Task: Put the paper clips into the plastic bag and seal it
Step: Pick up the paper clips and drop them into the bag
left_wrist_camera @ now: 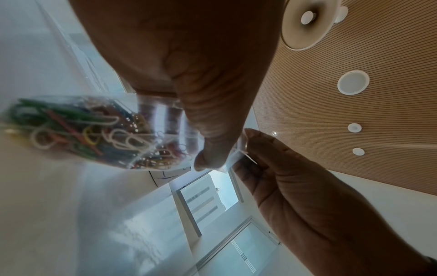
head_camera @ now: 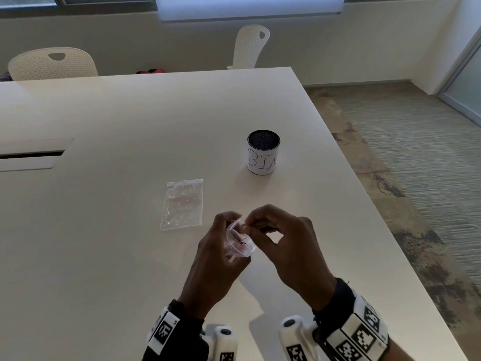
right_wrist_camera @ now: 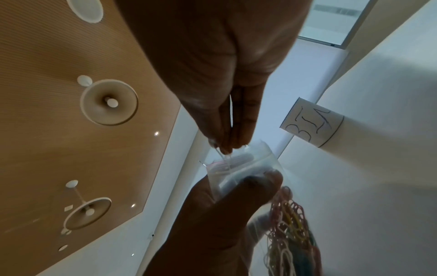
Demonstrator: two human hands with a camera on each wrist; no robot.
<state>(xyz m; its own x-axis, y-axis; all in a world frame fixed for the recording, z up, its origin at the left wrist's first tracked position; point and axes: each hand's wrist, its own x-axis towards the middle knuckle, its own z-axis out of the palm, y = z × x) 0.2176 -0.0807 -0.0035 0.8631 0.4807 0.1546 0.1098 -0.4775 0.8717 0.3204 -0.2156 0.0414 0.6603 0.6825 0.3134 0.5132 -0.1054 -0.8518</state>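
A small clear plastic bag (head_camera: 238, 242) is held above the table in front of me, its mouth facing up and standing open. Its lower part is packed with several coloured paper clips (left_wrist_camera: 82, 130), which also show at the bottom of the right wrist view (right_wrist_camera: 290, 233). My left hand (head_camera: 224, 231) grips the bag (left_wrist_camera: 165, 115) around its upper part, thumb in front. My right hand (head_camera: 249, 225) pinches the bag's top edge (right_wrist_camera: 243, 164) between thumb and fingertips (right_wrist_camera: 227, 142). Whether a clip is also in that pinch is unclear.
A second clear bag (head_camera: 183, 204) lies flat on the white table (head_camera: 117, 256), just left of my hands. A black mesh cup (head_camera: 263, 152) with a white paper label stands behind them. The table's right edge runs close to my right arm. White chairs stand at the far side.
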